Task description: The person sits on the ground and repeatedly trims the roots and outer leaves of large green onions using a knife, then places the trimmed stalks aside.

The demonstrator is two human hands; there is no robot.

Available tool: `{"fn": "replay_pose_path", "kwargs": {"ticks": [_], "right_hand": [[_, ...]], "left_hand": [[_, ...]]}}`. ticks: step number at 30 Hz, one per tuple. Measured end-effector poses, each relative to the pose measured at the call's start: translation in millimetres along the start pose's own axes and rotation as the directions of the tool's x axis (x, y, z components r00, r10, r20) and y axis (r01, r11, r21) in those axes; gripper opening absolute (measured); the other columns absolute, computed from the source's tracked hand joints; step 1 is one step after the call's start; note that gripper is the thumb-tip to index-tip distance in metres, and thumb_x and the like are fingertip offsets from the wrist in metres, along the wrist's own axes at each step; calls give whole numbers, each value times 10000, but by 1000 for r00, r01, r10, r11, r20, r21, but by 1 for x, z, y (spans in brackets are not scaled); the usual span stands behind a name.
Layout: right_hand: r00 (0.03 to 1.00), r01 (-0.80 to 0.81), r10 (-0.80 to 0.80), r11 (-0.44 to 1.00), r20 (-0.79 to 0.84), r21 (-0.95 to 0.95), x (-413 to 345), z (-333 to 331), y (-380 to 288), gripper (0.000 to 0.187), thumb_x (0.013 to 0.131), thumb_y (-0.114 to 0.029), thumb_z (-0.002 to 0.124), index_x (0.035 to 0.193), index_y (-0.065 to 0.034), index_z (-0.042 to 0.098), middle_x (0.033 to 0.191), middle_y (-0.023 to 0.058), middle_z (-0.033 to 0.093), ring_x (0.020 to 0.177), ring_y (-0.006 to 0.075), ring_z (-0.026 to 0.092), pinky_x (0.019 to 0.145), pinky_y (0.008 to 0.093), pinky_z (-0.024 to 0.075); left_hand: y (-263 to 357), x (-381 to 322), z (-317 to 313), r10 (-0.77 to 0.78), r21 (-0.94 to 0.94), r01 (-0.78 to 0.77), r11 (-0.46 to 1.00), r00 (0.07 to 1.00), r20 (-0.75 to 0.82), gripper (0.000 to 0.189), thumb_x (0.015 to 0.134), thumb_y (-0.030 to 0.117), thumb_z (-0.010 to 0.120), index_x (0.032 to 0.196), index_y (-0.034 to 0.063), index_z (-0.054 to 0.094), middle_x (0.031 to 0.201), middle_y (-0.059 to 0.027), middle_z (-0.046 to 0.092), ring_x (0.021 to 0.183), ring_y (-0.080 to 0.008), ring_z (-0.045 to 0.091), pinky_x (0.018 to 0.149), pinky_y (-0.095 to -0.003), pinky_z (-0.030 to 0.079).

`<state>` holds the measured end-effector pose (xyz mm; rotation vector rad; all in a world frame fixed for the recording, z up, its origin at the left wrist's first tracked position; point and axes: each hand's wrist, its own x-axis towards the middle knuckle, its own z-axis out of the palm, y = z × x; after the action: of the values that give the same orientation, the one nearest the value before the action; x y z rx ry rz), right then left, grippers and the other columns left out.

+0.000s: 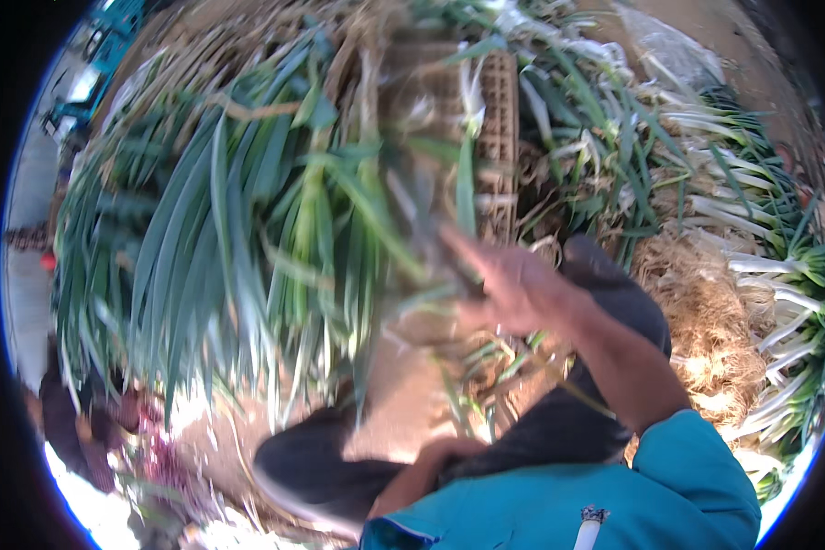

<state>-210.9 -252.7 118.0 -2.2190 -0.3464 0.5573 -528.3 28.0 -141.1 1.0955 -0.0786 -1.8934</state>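
My right hand (515,282) is raised in front of my right knee, blurred, its fingers around the dark handle of a bladed tool (426,223) that points up and left. The blade's exact shape is too blurred to tell. Just left of it, long green leaves of a large heap of leeks or Welsh onions (213,206) hang towards me. My left hand (460,450) lies low at my lap, beside my thigh; its fingers are mostly hidden. A brown plastic crate (498,148) stands beyond my right hand, with a loose stalk (466,165) across it.
Trimmed stalks with white shanks (777,265) and tangled roots (701,323) line the right side. Leaf scraps (488,357) litter the ground between my knees. A person (75,426) is at the lower left. A clear plastic sheet (674,51) lies at the upper right. A cigarette (589,529) shows at the bottom.
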Motion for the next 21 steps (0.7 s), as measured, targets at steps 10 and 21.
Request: {"fn": "replay_pose_path", "kwargs": {"ticks": [10, 21], "right_hand": [[982, -161, 150, 983, 112, 93, 44, -15, 20, 1047, 943, -357, 777, 1736, -14, 185, 1263, 302, 681, 1062, 466, 727, 974, 545, 578], [999, -51, 51, 997, -11, 49, 3, 19, -41, 1052, 928, -437, 792, 1685, 54, 250, 1258, 327, 701, 1101, 478, 728, 978, 521, 586]], "left_hand": [[34, -74, -77, -290, 114, 297, 948, 954, -69, 425, 1078, 407, 657, 1209, 17, 764, 1102, -67, 765, 969, -199, 695, 839, -420, 558], [55, -180, -137, 38, 393, 79, 916, 959, -282, 400, 1095, 442, 635, 1279, 99, 727, 1076, -29, 721, 994, -205, 682, 827, -419, 560]]}}
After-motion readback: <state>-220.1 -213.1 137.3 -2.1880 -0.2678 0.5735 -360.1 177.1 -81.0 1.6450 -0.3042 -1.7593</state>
